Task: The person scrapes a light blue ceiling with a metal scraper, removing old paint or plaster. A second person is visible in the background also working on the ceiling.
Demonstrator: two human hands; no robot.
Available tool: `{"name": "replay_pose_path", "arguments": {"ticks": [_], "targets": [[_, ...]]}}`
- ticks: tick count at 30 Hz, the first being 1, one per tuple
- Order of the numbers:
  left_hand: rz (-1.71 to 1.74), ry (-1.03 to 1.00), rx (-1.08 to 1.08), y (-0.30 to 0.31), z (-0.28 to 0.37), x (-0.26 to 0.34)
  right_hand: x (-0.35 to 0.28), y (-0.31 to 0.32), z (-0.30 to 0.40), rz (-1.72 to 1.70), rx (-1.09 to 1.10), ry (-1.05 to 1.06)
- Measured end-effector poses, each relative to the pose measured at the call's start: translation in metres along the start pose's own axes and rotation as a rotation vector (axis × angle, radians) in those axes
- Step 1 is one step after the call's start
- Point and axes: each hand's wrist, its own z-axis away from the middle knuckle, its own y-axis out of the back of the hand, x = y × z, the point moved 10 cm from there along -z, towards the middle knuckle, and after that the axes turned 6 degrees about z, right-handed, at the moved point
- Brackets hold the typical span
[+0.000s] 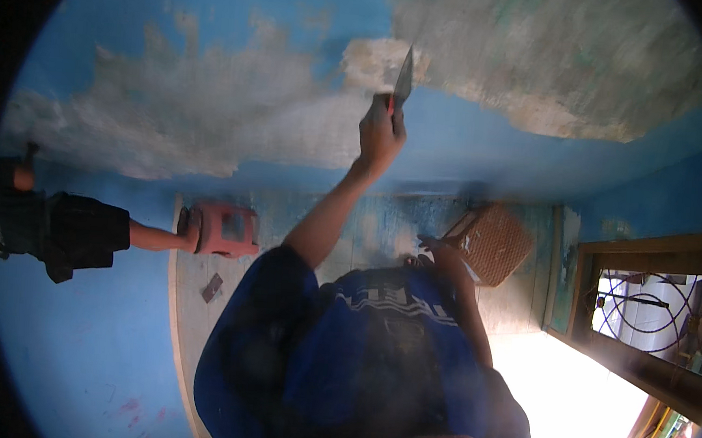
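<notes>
My left hand (382, 133) is raised to the wall and grips a red-handled scraper (404, 79), its grey metal blade pointing up. The blade lies over a pale bare patch (368, 61) where the blue paint is gone; whether it touches the wall I cannot tell. Lower down, my right hand (443, 254) hangs with its fingers apart and nothing visible in them. Behind that hand is a brown woven-pattern stool or box (492, 246); contact between them cannot be told.
At left another person (81, 231) stands on a pink plastic stool (228, 230), one arm raised to the wall. A small dark flat piece (212, 287) lies on the tiled floor (350, 234). To the right are a wooden-framed window with a metal grille (644, 303) and a bright opening (559, 380).
</notes>
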Motion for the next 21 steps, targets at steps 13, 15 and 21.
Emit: {"name": "replay_pose_path", "arguments": {"ticks": [13,15,21], "targets": [[1.009,0.718,-0.297,-0.066,0.12,0.028,-0.102,0.194,-0.015,-0.454,0.61,0.332],[0.948,0.609,-0.271,-0.072,0.134,0.018,-0.094,0.18,-0.031,-0.528,0.505,0.274],[0.863,0.819,-0.511,-0.059,0.148,0.031,-0.062,0.085,-0.038,-1.048,0.032,0.1]]}}
